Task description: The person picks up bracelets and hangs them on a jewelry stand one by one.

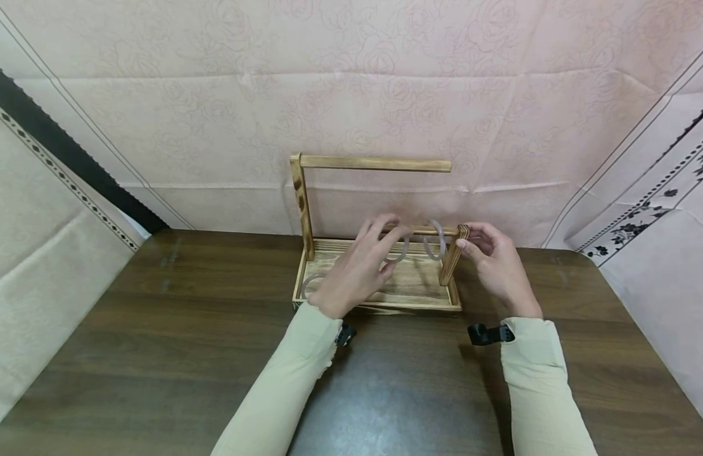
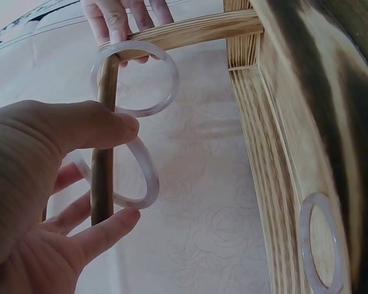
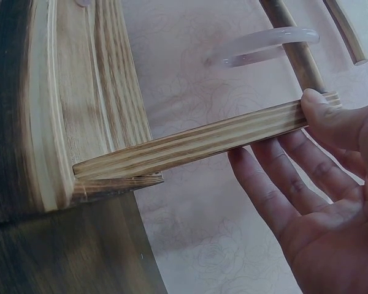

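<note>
A wooden jewelry stand (image 1: 452, 266) has a tray base, a tall post on the left and a shorter post on the right, each carrying a horizontal rod. With thumb and fingers my right hand (image 1: 496, 266) grips the top of the short post (image 3: 202, 141). My left hand (image 1: 357, 266) is around the lower rod (image 2: 103, 177), its thumb and fingers at a pale translucent bangle (image 2: 150, 177) encircling that rod. A second bangle (image 2: 172, 92) hangs on the same rod, closer to the short post. The third bangle (image 2: 305, 239) lies at the tray's left end.
The stand is on a dark wooden table (image 1: 215, 354), close to its back edge. Behind hangs a pale pink patterned cloth (image 1: 215, 139). Above the lower rod, the upper rod (image 1: 380, 164) juts rightward from the tall post.
</note>
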`<action>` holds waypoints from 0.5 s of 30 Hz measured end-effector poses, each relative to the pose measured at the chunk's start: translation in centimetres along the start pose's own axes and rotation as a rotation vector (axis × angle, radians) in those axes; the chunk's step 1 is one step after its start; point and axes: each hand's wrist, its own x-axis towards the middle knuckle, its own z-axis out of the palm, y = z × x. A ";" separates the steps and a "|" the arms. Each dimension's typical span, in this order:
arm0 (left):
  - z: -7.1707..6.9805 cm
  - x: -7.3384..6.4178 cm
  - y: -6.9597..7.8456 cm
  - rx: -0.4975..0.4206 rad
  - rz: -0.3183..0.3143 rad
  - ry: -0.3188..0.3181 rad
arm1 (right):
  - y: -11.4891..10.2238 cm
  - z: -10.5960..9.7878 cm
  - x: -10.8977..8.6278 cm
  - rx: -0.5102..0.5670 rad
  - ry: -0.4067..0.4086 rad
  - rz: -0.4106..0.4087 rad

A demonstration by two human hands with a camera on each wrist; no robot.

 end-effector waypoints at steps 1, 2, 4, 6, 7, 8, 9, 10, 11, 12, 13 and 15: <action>0.1 0.0 0.0 0.001 0.002 0.001 | 0.0 0.0 0.0 -0.003 0.000 0.000; 0.1 0.0 0.0 0.003 0.003 0.001 | 0.0 0.0 0.0 -0.006 0.000 0.000; 0.2 0.0 0.1 0.011 0.002 -0.002 | 0.0 0.0 0.0 -0.009 0.000 0.000; 0.3 0.0 0.2 0.024 0.000 -0.008 | 0.0 0.0 0.0 -0.012 0.002 -0.002; 0.3 0.0 0.3 0.025 -0.003 -0.010 | 0.0 0.0 0.0 -0.014 0.002 -0.003; 0.3 0.0 0.3 0.028 -0.005 -0.012 | 0.0 0.0 0.0 -0.014 0.002 -0.003; 0.4 0.0 0.3 0.029 -0.007 -0.013 | 0.1 0.0 0.0 -0.013 0.003 -0.004; 0.4 0.0 0.3 0.030 -0.008 -0.013 | 0.1 0.0 0.0 -0.013 0.003 -0.005; 0.5 -0.1 0.3 0.030 -0.009 -0.013 | 0.1 0.0 0.0 -0.012 0.003 -0.005; 0.5 0.0 0.4 0.030 -0.007 -0.012 | 0.1 0.0 0.0 -0.011 0.003 -0.006; 0.6 0.0 0.4 0.029 -0.006 -0.011 | 0.1 0.0 0.0 -0.010 0.003 -0.007; 0.7 0.0 0.4 0.028 -0.004 -0.010 | 0.1 0.0 0.0 -0.006 0.002 -0.008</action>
